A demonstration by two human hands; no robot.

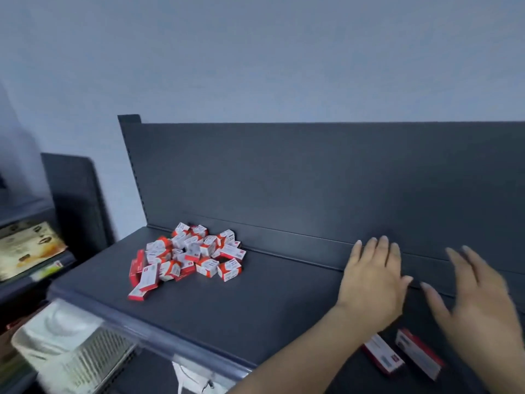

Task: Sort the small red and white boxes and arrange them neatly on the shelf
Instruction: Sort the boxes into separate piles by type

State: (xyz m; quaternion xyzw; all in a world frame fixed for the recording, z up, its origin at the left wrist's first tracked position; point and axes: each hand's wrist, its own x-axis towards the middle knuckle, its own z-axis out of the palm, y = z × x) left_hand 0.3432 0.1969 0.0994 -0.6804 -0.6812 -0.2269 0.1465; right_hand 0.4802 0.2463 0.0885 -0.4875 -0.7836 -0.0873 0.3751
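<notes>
Leftward, a loose heap of small red and white cardboard boxes (187, 255) lies on the dark grey metal shelf (255, 308), well apart from both hands. The left hand (372, 282) is nearer it, fingers straight and holding nothing. Two flat red and white boxes (383, 358) lie side by side below the blurred right hand (480, 305) — also spread and empty — their long axes slanting toward the front edge.

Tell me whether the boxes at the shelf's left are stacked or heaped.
Heaped. The boxes lie jumbled on the shelf, tilted every way and piled on one another, with no rows.
</notes>
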